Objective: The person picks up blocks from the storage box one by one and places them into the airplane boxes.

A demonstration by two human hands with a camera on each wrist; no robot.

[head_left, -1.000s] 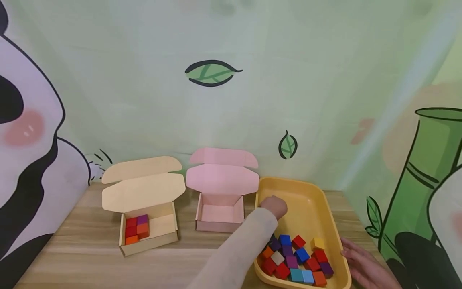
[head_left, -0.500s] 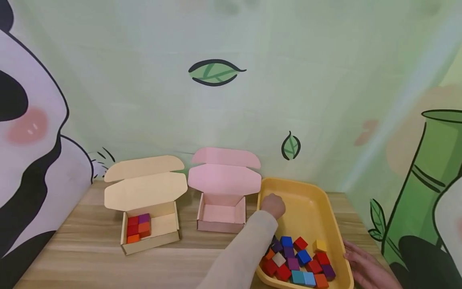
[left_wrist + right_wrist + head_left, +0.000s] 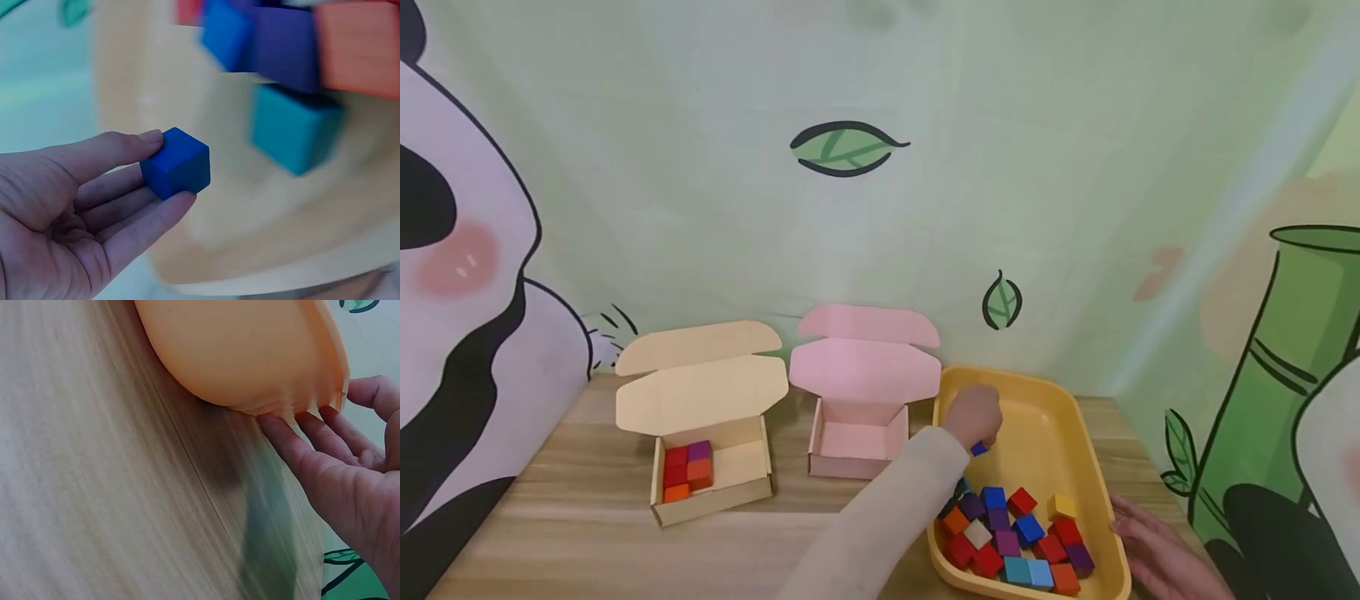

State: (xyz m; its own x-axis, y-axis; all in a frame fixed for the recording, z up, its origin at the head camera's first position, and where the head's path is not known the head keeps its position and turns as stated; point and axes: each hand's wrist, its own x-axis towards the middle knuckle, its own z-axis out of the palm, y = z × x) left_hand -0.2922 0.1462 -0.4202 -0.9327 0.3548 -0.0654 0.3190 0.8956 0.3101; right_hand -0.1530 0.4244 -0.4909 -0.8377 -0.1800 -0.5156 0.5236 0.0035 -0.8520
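Note:
My left hand (image 3: 976, 414) is over the left side of the yellow tray (image 3: 1060, 425), pinching a blue cube (image 3: 176, 164) between thumb and fingertips. In the head view only a small corner of that cube shows below the hand. Several loose cubes of red, blue, purple, orange and teal lie in the tray's near end, with a teal cube (image 3: 294, 128) closest to the left hand in its wrist view. Fingers spread, my right hand (image 3: 1157, 546) touches the outer right wall of the tray with its fingertips, as the right wrist view shows.
Left of the tray stands an open pink box (image 3: 859, 467) with its lid up. Farther left, an open tan box (image 3: 718, 506) holds several red, orange and purple cubes on its left side. A printed cloth wall (image 3: 880, 225) rises behind the wooden table (image 3: 587, 533).
The left hand has risen slightly and turned, bringing the blue cube into sight below it, and dark and teal cubes show near the sleeve. The right hand stays at the tray's side.

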